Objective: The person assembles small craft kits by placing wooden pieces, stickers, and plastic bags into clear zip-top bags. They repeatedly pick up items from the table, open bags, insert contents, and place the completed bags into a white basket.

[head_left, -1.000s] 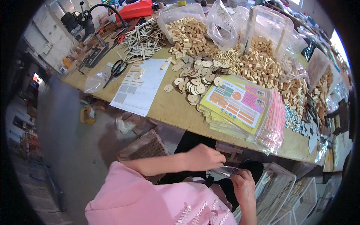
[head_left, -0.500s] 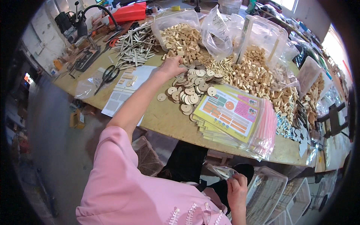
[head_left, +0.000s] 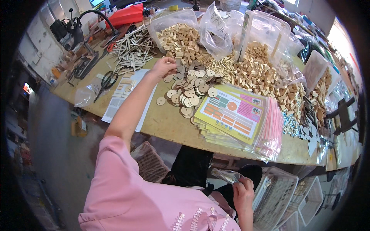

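Observation:
My left hand (head_left: 163, 68) reaches over the table, its fingers bent together at the edge of some small grey-brown flat pieces (head_left: 180, 67). Whether a piece is pinched between the fingertips is too small to tell. Close by, towards me, lies a heap of round wooden discs (head_left: 189, 101) with small holes. Down at my lap, my right hand (head_left: 243, 191) grips a clear plastic bag (head_left: 226, 175) by its edge. What the bag contains is hard to make out.
Wooden blocks (head_left: 254, 73) spill from clear bins across the back. Printed yellow sheets in plastic sleeves (head_left: 231, 115) are stacked at the front right. Black scissors (head_left: 109, 81) and a paper sheet (head_left: 122, 101) lie to the left. White baskets (head_left: 275, 192) stand below the table edge.
My left hand has drawn slightly left, off the grey-brown pieces, which now show more. The whole view has shifted a little. My right hand keeps its hold on the bag.

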{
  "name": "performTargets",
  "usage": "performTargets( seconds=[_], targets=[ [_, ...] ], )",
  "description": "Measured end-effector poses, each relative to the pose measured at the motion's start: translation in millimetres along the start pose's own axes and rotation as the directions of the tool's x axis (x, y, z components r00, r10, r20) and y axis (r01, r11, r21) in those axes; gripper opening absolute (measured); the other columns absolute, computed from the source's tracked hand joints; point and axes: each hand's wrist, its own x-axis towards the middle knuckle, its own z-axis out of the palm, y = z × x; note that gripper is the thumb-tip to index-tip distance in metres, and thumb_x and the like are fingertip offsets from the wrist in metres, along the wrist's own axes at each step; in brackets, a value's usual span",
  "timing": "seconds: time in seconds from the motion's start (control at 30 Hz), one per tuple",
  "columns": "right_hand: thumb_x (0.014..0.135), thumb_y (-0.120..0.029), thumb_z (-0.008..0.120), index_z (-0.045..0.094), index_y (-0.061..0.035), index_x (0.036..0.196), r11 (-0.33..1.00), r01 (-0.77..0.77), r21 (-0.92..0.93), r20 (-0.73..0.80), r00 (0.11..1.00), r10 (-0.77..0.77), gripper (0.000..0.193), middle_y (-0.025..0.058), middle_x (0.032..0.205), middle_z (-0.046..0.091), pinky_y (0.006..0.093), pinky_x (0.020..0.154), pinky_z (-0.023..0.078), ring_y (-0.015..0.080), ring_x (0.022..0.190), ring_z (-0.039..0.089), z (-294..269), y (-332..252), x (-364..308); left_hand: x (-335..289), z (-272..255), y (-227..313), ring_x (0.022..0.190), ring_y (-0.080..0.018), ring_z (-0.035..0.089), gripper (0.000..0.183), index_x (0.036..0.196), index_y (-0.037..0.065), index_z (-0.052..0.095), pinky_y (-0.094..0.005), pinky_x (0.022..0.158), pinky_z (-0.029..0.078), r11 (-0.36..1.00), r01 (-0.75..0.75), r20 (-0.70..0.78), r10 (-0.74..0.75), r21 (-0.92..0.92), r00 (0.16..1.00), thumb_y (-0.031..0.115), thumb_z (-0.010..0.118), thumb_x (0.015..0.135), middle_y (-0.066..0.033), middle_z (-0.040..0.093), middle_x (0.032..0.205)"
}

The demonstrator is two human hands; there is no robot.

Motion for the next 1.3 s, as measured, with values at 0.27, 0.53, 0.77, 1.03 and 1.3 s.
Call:
performTargets(
  seconds=[0.27,0.53,0.77,1.03,1.3],
  targets=[
    [0.070,0.006,0.073,0.064,-0.0013,0.083,0.999,-0.005,0.034,-0.001,1.000,0.005,0.018,0.0150,0.099,0.063,0.0440,0.081,0.053,0.0370,0.100,0.061,4.0,-2.1,0.7,-25.5,-19.0,8.8,0.078,-0.0079,0.065,0.011,0.104,0.011,0.060,-0.0161,0.053,0.044,0.929,0.076,0.100,-0.042,-0.363,0.994,0.010,0.067,0.095,0.0014,0.064,0.089],
    [0.072,0.006,0.071,0.064,0.0018,0.083,0.996,0.065,0.054,-0.012,0.998,-0.064,0.013,0.0205,0.110,0.063,0.0452,0.087,0.053,0.0402,0.106,0.060,-22.4,-15.8,23.6,-111.1,49.9,39.6,0.079,-0.0078,0.067,0.011,0.106,0.010,0.063,-0.0168,0.059,0.046,0.941,0.000,0.346,0.125,-0.339,0.930,0.010,0.066,0.095,0.0000,0.069,0.091],
    [0.074,0.000,0.069,0.065,0.0016,0.088,0.982,0.156,0.105,0.027,0.987,-0.160,0.015,0.0227,0.125,0.060,0.0431,0.096,0.052,0.0395,0.120,0.057,-42.2,-35.7,44.6,-244.4,140.0,46.2,0.084,-0.0076,0.068,0.009,0.104,0.002,0.061,-0.0220,0.073,0.054,0.982,-0.120,0.602,0.184,-0.145,0.777,0.000,0.064,0.095,-0.0016,0.070,0.089],
    [0.074,-0.001,0.067,0.065,0.0031,0.087,0.972,0.223,0.079,0.013,0.974,-0.225,0.014,0.0230,0.128,0.058,0.0422,0.098,0.051,0.0397,0.122,0.055,-47.9,-39.7,46.2,-274.2,165.7,35.6,0.080,-0.0062,0.067,0.011,0.104,-0.001,0.068,-0.0217,0.070,0.055,0.982,-0.188,0.688,0.151,-0.021,0.710,0.000,0.064,0.094,-0.0033,0.073,0.089],
    [0.074,0.001,0.068,0.064,0.0018,0.087,0.971,0.193,0.139,0.043,0.979,-0.200,0.014,0.0215,0.129,0.058,0.0427,0.095,0.052,0.0385,0.120,0.057,-47.4,-45.7,55.0,-269.4,163.3,27.2,0.077,-0.0101,0.069,0.013,0.101,0.002,0.073,-0.0264,0.068,0.055,0.828,-0.557,0.674,0.378,0.059,0.635,0.004,0.069,0.089,-0.0081,0.074,0.087]
  ],
)
